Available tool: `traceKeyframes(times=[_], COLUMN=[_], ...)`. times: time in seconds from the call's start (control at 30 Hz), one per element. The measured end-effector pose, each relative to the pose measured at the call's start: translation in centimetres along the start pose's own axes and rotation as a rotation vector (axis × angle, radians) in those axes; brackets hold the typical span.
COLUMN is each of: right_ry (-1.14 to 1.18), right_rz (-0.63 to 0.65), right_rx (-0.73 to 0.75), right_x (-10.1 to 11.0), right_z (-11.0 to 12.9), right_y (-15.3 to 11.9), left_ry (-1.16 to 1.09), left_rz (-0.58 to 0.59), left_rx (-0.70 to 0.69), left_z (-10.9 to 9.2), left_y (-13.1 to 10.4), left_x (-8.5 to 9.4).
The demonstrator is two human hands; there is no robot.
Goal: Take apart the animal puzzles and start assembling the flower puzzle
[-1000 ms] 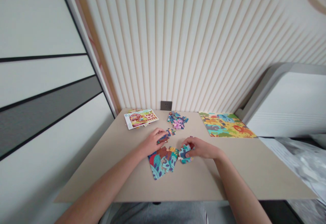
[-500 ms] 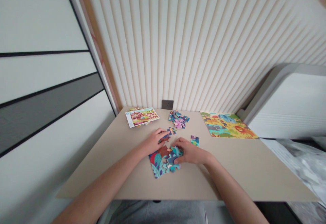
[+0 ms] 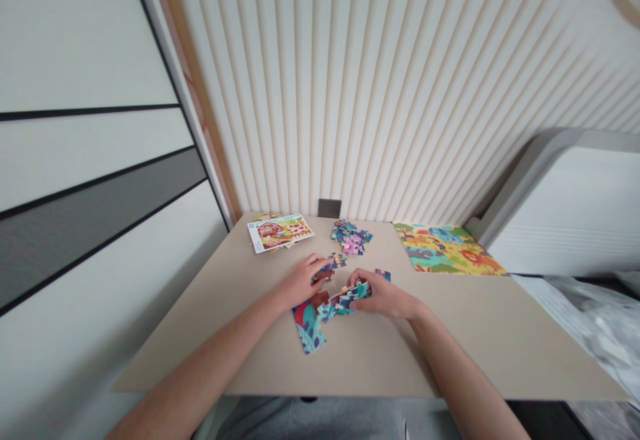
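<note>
Just right of the puzzle corner (image 3: 311,337), the right hand (image 3: 381,295) pinches a tilted puzzle chunk (image 3: 343,303) that could pop apart if bent, while beyond that corner I can't tell whether the left hand (image 3: 300,283) grips anything.

I log in my head view: right hand (image 3: 383,295), gripping a tilted cluster of puzzle pieces (image 3: 345,301) at the right edge of a joined section (image 3: 309,333); left hand (image 3: 303,281), fingers on blue-and-brown pieces (image 3: 327,273); mixed pile (image 3: 353,241), farther back; farm picture card (image 3: 281,232), back left; animal picture (image 3: 445,250), flat, back right; all on one beige table (image 3: 240,347)
</note>
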State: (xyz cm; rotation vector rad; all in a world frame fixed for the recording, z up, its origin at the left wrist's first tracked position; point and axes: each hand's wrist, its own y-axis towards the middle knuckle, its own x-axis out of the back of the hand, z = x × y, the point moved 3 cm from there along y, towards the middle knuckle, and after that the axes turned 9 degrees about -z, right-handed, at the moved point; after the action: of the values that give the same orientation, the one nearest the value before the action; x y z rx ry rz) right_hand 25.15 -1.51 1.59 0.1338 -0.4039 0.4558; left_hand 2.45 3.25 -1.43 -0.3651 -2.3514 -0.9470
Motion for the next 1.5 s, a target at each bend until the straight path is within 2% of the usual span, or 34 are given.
traceKeyframes(times=[0.17,0.33,0.63,0.73,0.83,0.93,1.03,1.1,1.23,1.3,1.43,1.5], right_ry=[0.092,0.18,-0.239,-0.246,-0.188,-0.12,-0.095,-0.133,-0.231,-0.29,-0.434,-0.415], right_rz=[-0.287,-0.385,-0.651,-0.671,-0.631,-0.588,-0.632,-0.695,-0.774,-0.791,-0.781,-0.789], right_rx=[-0.009,-0.021,0.141,0.123,0.07,0.086,0.113,0.123,0.055,0.059,0.185,0.2], right_x=[0.9,0.8,-0.3,-0.6,-0.5,-0.2,-0.2,-0.5,-1.3,-1.5,-1.3,-1.0], right_z=[-1.0,-1.7,-0.8,-0.5,-0.5,-0.3,0.0,0.1,-0.4,-0.5,-0.4,-0.4], right_y=[0.8,1.2,1.6,1.5,1.3,1.2,1.2,1.3,1.8,1.8,1.6,1.4], left_ry=[-0.089,-0.162,-0.114,-0.155,-0.218,-0.312,-0.371,-0.324,-0.141,-0.094,-0.066,-0.072], left_rz=[-0.046,-0.051,-0.093,-0.099,-0.108,-0.145,-0.171,-0.199,-0.237,-0.227,-0.229,-0.269], left_rx=[0.051,0.09,0.094,0.073,0.065,0.143,0.233,0.22,0.061,0.025,0.048,0.09], left_z=[-0.7,-1.1,-1.0,-1.5,-1.8,-1.5,-1.1,-1.1,-1.8,-2.2,-2.3,-1.7], left_y=[0.3,0.3,0.7,0.8,0.7,0.6,0.6,0.7,1.0,1.0,0.9,0.9], left_x=[0.1,0.3,0.2,0.8,1.1,0.9,0.7,0.8,1.2,1.2,1.3,1.5])
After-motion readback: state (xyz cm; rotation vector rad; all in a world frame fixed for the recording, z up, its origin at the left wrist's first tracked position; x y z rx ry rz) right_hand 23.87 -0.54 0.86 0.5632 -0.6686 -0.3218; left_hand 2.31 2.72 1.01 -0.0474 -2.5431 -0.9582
